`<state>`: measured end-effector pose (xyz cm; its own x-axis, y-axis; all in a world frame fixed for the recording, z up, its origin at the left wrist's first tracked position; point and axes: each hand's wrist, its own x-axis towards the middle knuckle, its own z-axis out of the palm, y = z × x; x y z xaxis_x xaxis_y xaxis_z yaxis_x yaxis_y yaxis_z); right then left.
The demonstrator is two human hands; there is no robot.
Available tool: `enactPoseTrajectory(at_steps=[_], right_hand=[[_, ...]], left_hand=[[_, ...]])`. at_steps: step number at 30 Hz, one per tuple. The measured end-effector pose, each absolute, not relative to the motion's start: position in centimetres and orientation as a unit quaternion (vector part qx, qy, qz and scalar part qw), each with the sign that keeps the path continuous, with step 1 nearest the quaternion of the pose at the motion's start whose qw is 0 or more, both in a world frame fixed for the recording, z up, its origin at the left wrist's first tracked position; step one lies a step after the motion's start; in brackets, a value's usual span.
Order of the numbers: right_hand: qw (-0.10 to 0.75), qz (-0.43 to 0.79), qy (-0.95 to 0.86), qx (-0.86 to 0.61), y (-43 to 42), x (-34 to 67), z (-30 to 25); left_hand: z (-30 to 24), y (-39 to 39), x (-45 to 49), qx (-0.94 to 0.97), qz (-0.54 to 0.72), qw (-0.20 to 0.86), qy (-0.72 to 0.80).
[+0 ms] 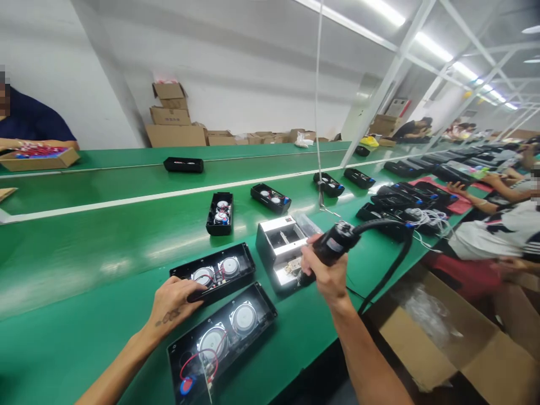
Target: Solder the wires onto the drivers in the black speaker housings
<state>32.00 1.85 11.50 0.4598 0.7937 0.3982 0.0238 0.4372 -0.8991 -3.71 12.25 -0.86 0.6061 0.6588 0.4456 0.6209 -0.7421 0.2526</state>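
My left hand is closed on the near edge of a black speaker housing with two round speaker drivers and red wires in it. In my right hand is a black electric screwdriver, tilted, its thick cable running off to the right. Its lower end is at the front of a silver and black screw feeder box; the tip is hidden by my hand. Closest to me lies another black speaker housing, also with two drivers, a red wire and a blue-and-red round part.
More speaker housings stand on the green bench. At the right, a pile of black housings lies by white cables and seated co-workers. An open carton is below the bench edge. A hook on a cord hangs above.
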Motion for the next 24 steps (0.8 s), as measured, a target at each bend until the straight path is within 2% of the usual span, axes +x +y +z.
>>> enactPoseTrajectory(at_steps=[5, 8, 14, 24], right_hand=[[0.784, 0.303, -0.443, -0.312, 3.2, 27.0, 11.8], [0.788, 0.313, -0.463, -0.259, 5.1, 24.0, 10.8], [0.755, 0.337, -0.485, -0.284, 7.6, 21.8, 8.1], [0.743, 0.348, -0.49, -0.296, 8.2, 21.3, 7.1]], left_hand=[[-0.8, 11.8, -3.2, 0.903, 0.255, 0.02, 0.346], [-0.8, 11.8, -2.9, 0.9, 0.269, 0.007, 0.343], [-0.9, 11.7, -2.8, 0.899, 0.286, 0.004, 0.332], [-0.7, 11.4, -2.5, 0.894, 0.303, 0.013, 0.329]])
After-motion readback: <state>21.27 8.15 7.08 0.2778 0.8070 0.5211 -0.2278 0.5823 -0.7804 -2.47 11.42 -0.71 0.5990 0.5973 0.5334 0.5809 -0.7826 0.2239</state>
